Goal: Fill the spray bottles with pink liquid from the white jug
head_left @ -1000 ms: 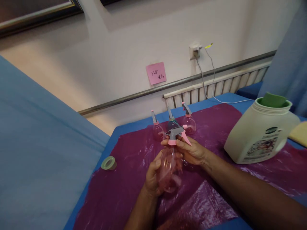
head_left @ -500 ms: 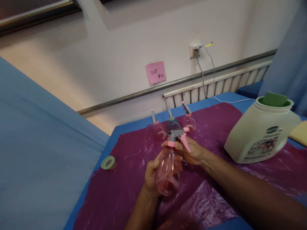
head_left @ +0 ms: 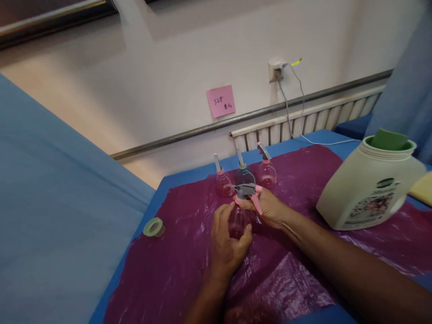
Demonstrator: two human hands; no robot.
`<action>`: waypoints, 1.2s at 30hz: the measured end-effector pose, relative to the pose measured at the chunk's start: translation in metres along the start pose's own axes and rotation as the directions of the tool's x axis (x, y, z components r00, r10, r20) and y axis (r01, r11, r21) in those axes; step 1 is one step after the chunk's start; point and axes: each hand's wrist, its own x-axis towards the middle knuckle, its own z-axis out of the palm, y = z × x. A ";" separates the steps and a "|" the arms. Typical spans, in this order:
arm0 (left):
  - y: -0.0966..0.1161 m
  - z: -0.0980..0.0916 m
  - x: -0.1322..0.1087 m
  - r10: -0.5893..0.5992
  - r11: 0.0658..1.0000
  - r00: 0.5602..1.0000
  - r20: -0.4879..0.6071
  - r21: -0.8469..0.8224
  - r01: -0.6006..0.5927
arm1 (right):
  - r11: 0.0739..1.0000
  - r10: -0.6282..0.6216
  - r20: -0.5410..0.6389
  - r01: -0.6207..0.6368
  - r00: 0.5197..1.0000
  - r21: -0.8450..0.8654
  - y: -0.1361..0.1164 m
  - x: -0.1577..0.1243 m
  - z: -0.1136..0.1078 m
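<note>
A clear pink spray bottle point(head_left: 238, 221) with a grey and pink trigger head stands roughly upright, low over the purple plastic sheet. My left hand point(head_left: 224, 245) curves round its body, fingers on the left side and thumb on the right. With its fingers closed at the pink collar, below the trigger, my right hand point(head_left: 272, 210) grips the neck. Just behind are a pink spray bottle point(head_left: 223, 184), a teal spray bottle point(head_left: 246, 177) and another pink spray bottle point(head_left: 267, 175). The base of the held bottle is partly hidden by my left hand.
A large cream jug point(head_left: 364, 193) with a green piece in its mouth leans at right. On the left lies a pale green cap point(head_left: 154, 227). The purple sheet point(head_left: 168, 270) covers a blue surface beside a wall with a radiator point(head_left: 313, 117) and cable.
The held spray bottle has moved down and away from me, toward the sheet. My left hand has shifted from its side and underside to wrap it from the near side. My right hand stays at the neck.
</note>
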 end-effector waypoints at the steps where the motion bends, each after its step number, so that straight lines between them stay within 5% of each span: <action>1: 0.000 0.000 0.000 0.044 0.997 0.999 -0.013 0.063 -0.043 | 1.000 -0.008 -0.036 0.007 0.999 -0.012 0.001 0.000 0.001; 5: 0.002 0.000 0.001 0.067 0.990 0.998 -0.021 0.128 -0.063 | 0.997 -0.045 -0.102 0.038 0.994 -0.066 0.005 -0.001 0.006; 10: 0.010 0.003 -0.001 -0.112 0.988 0.993 0.035 -0.108 0.115 | 0.995 -0.056 -0.079 0.049 0.995 -0.087 0.008 -0.004 0.005; 14: 0.007 0.006 0.000 -0.309 0.878 0.951 0.031 -0.375 0.297 | 0.977 -0.100 0.111 0.119 0.989 -0.178 0.009 -0.010 0.000; 17: -0.003 0.009 0.004 -0.406 0.750 0.914 -0.006 -0.573 0.329 | 0.935 -0.049 0.229 0.125 0.972 -0.331 0.013 -0.016 -0.003; 21: -0.014 0.011 0.008 -0.442 0.685 0.895 -0.056 -0.665 0.297 | 0.788 -0.016 0.161 0.112 0.987 -0.606 0.018 -0.022 -0.003; 28: -0.009 0.004 0.014 -0.378 0.800 0.903 -0.206 -0.562 0.207 | 0.459 -0.206 0.238 0.308 0.949 -0.833 0.022 -0.023 -0.004; 32: -0.009 0.001 0.019 -0.447 0.829 0.830 -0.333 -0.502 0.245 | 0.324 -0.247 0.359 0.426 0.900 -0.845 0.027 -0.024 -0.008; 36: -0.009 -0.001 0.022 -0.512 0.799 0.787 -0.345 -0.528 0.288 | 0.298 -0.249 0.387 0.451 0.888 -0.842 0.029 -0.025 -0.007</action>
